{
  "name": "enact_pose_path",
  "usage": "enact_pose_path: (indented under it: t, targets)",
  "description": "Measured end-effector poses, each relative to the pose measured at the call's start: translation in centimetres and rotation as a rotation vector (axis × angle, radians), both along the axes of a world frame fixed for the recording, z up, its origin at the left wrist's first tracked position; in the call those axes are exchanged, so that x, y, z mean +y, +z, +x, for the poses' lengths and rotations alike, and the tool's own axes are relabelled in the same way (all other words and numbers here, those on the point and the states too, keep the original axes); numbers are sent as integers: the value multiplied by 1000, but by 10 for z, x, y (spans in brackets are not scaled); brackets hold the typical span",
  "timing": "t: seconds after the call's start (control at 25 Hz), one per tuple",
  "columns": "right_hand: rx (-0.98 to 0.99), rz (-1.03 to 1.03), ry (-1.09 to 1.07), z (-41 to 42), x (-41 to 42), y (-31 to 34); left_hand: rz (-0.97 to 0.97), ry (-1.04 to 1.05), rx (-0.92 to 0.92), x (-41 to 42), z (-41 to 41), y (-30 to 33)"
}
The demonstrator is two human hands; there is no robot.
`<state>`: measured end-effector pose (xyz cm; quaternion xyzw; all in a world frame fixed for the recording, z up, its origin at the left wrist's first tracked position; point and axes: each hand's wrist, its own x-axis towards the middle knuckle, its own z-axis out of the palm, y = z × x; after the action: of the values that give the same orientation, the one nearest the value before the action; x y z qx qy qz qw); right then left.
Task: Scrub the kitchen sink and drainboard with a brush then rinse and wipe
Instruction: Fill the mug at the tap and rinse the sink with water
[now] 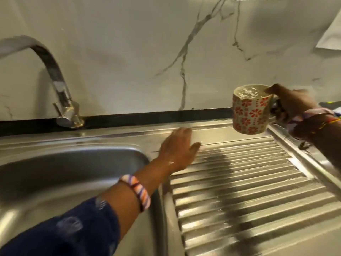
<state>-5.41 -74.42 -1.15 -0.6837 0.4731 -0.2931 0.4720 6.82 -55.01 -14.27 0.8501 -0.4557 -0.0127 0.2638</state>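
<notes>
Over the right half of the frame runs the ribbed steel drainboard (249, 182), wet and shining, sloping toward the sink bowl (64, 172) that fills the lower left. At the drainboard's upper left corner, the person's left hand (178, 146) lies flat on the metal, fingers straight and together, holding nothing; it is blurred, so I cannot tell how hard it presses. A striped orange, white and purple bracelet (137, 194) circles that wrist, and a dark blue patterned sleeve (73, 230) covers the forearm across the bowl's rim.

Up at the right, the right hand (293, 104) has its grip closed round the handle side of a floral mug (250, 109), thumb on the rim. The mug, cream with red-orange flowers, hangs above the drainboard's far right corner, tipped slightly left and brimming with water. Threads and bands wrap the right wrist too.

Toward the upper left stands a chrome faucet (60, 93), its spout arching out of the frame's left edge. Behind everything rises a white marble-veined backsplash (147, 52), with a black strip along its foot.
</notes>
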Motion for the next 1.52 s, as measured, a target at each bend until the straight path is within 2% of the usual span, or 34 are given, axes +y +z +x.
enact_pose_path:
  t: [0.16,0.28,0.36,0.52,0.64,0.84,1.04,1.2,1.52]
  targets:
    - [130,-94,-42,-20,-34,-4,358,-216,25,-90,-22,3]
    - [249,-190,28,-18,-38,-9,445,-203,97,-122,-20,-17]
    - [302,-231,113,-10,-33,-13,450,-181,68,-119,-11,-28]
    - [341,-249,321,16,-7,-21,380,-114,-96,-77,10,-42]
    - [338,-261,478,43,22,-28,331,42,-76,-30,21,-42]
    - [347,-281,700,65,70,-34,488,189,-30,50,14,-37]
    - [483,-372,898,49,104,-31,449,158,36,76,-42,-40]
    - [578,-408,985,5,128,-19,407,113,82,94,-90,-48]
    - [761,-420,961,-95,180,-11,483,-69,222,152,-167,-38]
